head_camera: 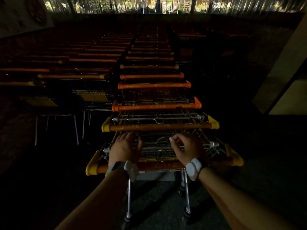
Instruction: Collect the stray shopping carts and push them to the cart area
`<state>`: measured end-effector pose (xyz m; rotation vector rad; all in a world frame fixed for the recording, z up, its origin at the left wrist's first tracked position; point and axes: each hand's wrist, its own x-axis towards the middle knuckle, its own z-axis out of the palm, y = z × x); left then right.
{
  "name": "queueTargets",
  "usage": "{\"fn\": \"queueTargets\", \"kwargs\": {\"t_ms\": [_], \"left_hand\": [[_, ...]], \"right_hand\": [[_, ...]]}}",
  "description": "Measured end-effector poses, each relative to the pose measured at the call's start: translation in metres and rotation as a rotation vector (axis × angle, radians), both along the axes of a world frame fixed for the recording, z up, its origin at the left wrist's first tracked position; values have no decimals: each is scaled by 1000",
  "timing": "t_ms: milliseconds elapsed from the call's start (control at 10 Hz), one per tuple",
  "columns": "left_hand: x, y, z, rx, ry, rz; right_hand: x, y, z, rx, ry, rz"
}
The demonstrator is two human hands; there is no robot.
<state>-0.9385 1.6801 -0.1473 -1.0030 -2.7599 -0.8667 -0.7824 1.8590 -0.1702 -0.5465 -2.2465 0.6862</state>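
One long nested row of carts sits dead ahead, heavy and stiff I'd guess, so push from the nearest cart's handle bar. Left hand lies flat on the wire flap; right hand hangs loosely curled, holding nothing.

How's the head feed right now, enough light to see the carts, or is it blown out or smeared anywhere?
Head view: very dark overall; the nearest cart handle and both hands, left hand and right hand, are readable. The left cart rows fade into shadow, the lit storefront is overexposed and streaked, and wide-angle distortion bends the edges.
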Motion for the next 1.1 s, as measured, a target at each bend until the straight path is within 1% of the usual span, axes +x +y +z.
{"fn": "queueTargets", "kwargs": {"t_ms": [300, 500, 700, 800, 900, 1000, 1100], "left_hand": [[-19, 42, 3, 19, 14, -9], [-31, 49, 6, 22, -6, -21], [-31, 47, 3, 38, 44, -35], [-36, 39, -5, 6, -30, -120], [-36, 32, -5, -37, -219, -70], [-34, 22, 2, -50, -404, -13], [-33, 4, 29, 115, -677, -81]], "right_hand": [[-21, 40, 3, -17, 12, -35], [-30, 49, 6, -9, 13, 2], [-31, 48, 2, -35, 12, 23], [-27, 50, -2, -88, -39, 34], [-22, 51, 9, -283, -66, 21], [-15, 35, 30, -463, -35, 53], [-3, 13, 72, -558, -16, 135]]}}
